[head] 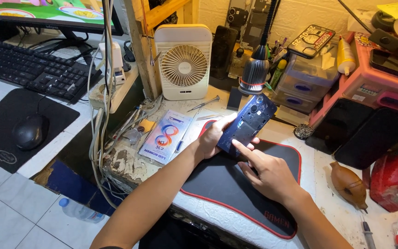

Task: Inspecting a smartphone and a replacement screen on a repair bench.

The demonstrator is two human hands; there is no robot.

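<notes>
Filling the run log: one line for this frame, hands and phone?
left hand: holds opened blue phone | right hand: index fingertip on phone's lower edge | under: black mat with red trim | lamp above

We see the phone (246, 124) with a blue metallic-looking inner frame, slight sheen. Mat (236, 184) is matt black cloth, red stitched edge. Fan (184, 62) is smooth cream plastic. Lamp head (255, 74) is ribbed metal. Bench edge (125, 161) is rough, paint chipped. Box (164, 137) is glossy card. Drawers (306, 78) are translucent plastic.
</notes>
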